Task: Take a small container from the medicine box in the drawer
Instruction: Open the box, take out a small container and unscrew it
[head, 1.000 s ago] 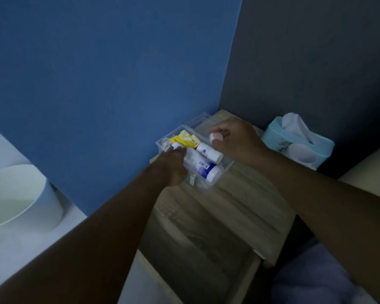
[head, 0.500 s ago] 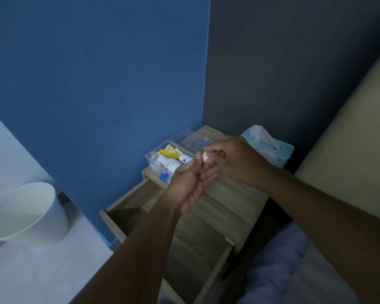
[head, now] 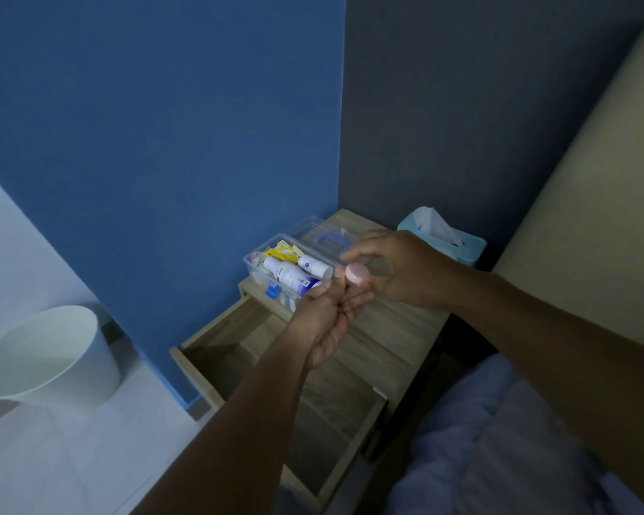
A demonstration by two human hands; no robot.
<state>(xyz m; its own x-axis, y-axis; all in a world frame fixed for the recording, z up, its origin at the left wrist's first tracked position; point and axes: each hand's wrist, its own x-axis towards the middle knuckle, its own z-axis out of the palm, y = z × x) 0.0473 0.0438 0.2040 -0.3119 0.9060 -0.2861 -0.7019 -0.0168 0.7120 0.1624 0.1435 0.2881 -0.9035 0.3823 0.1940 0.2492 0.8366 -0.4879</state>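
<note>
Head view: right hand (head: 395, 269) pinches a small pink-capped container (head: 357, 273) between its fingertips, with the left hand (head: 326, 317) opened palm-up directly beneath, fingers touching the cap's underside. Just behind and left of the grip sits the clear medicine box (head: 255, 262) on the wooden nightstand (head: 395, 328); below the grip, the drawer (head: 216, 351) stands pulled out.
</note>
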